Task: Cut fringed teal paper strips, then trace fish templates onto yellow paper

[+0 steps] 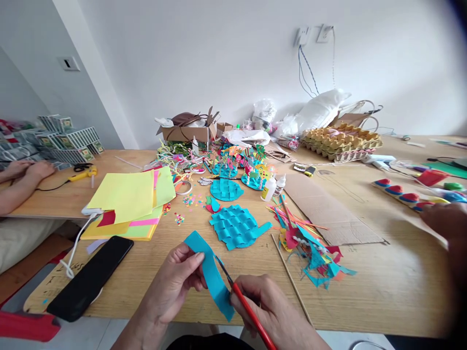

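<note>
Near the table's front edge, my left hand point(178, 279) pinches a strip of blue paper point(215, 277) between thumb and fingers. My right hand point(268, 301) is closed around the red handle of a pair of scissors point(239, 291). The dark blades lie along the right side of the strip, where a gap shows in the paper. Just beyond my hands lies a scaly blue paper fish shape point(239, 226), made of overlapping curled pieces, with a tail-like strip at its right. A smaller blue woven oval point(226, 189) lies behind it.
Coloured paper sheets point(124, 194) and a black phone point(91, 277) lie left. Right are paper scraps point(317, 257), a wooden stick point(292, 279), glue bottles point(269, 188) and cardboard point(328, 211). Egg trays point(339, 141) stand behind. Other people's hands point(40, 169) appear at both sides.
</note>
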The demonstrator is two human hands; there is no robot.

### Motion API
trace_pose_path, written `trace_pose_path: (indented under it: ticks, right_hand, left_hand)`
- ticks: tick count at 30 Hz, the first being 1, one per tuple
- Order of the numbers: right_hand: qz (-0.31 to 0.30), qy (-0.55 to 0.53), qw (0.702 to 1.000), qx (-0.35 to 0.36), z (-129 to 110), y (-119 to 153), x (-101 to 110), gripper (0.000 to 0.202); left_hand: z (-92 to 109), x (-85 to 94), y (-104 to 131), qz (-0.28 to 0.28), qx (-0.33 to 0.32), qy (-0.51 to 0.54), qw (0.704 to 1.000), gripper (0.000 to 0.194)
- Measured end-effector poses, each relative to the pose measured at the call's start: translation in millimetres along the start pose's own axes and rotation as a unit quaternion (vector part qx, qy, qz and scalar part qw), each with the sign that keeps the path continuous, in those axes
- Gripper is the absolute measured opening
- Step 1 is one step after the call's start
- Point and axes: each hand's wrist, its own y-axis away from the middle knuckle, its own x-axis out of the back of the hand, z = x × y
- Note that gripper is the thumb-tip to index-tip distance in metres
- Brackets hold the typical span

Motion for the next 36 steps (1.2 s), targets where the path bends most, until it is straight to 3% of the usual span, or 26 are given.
trace_pose_path:
  ticks: [6, 12, 21, 36]
  right_hand:
    - [0.004, 0.034, 0.999, 0.025, 7, -1, -2, 0.030]
    - [-0.018, 0.023, 1.000, 0.005, 6, -2, -2, 0.028]
    - [-0.017, -0.037, 0.999, -0.008, 10, -5, -3, 0.029]
    - [0.040, -0.051, 0.998, 0.011, 19, -5, -13, 0.027]
  left_hand:
    - [2, -0.1, -2, 0.009, -0.004, -0.015, 1.000, 0.019]
    - [4, -2.7, -2, 0.024, -0.016, -0.055, 0.998, 0.020]
    - [-2, -7.3, 0, -0.007, -0.006, -0.077, 0.997, 0.018]
    - [-8, -13.2, -2, -0.015, 0.020, -0.086, 0.996, 0.022]
